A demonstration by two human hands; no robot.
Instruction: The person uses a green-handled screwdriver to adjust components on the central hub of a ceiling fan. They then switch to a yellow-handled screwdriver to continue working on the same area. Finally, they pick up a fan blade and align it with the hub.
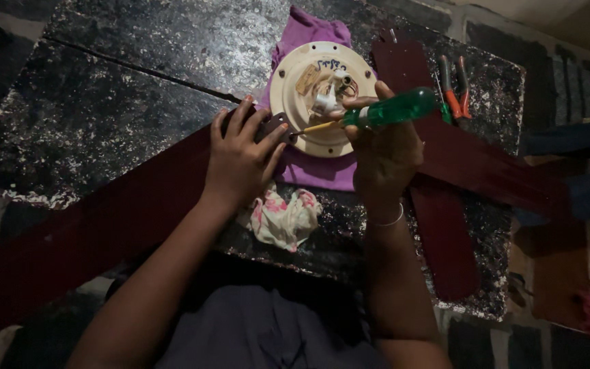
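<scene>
The screwdriver (377,113) with its green handle looks light, stiff and a bit slick; right hand (385,154) fingers wrap the handle, tip at the blade bracket (278,126); left hand (240,160) fingers press flat on the dark red blade (104,225), which looks long and awkward, beside the cream motor (322,96) on the worktop (138,61).

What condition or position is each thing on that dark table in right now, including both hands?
Left hand: pressed flat on a dark red fan blade.
Right hand: gripping a green-handled screwdriver, tip at the blade's metal bracket.
Cream fan motor housing: lying open, wiring exposed, on a purple cloth.
Floral rag: crumpled.
Pliers: lying unused.
</scene>
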